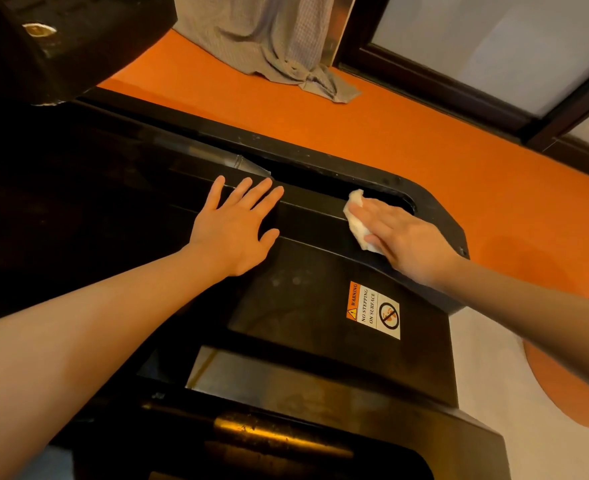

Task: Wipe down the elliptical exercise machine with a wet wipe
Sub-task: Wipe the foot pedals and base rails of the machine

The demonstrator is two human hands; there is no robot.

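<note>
While both bare forearms reach forward from the bottom corners of the view, nearest the camera lies a brass-coloured bar (279, 433) across the black elliptical machine (168, 209), and just beyond it a single grey metal plate (251, 375) set into the housing. Past that, toward the right edge of the black cover, sits one warning sticker (373, 310) reading "NO STEPPING ON SURFACE", with a crossed-out circle on it. Two hands are on the machine. One, the left hand (234, 226), lies flat on the dark cover near its middle, fingers straight and spread apart, thumb out to the right, holding nothing. Beside it, apart from it, the right hand (404, 237) presses one white wet wipe (355, 220) onto the cover close to the rounded far right corner; its fingers are straight and close together on top of the wipe, which shows crumpled beyond the fingertips and under the palm's left side. That wipe's long axis runs from the near right up to the far left, along the fingers, and its far end touches the rim of a dark slot in the housing. Long ridges in the cover run from the left edge toward the right corner. Beyond the machine spreads an orange floor (355, 133), on it one grey cloth (286, 46) hanging down in folds, and a dark-framed door (494, 46) at the far right.
</note>
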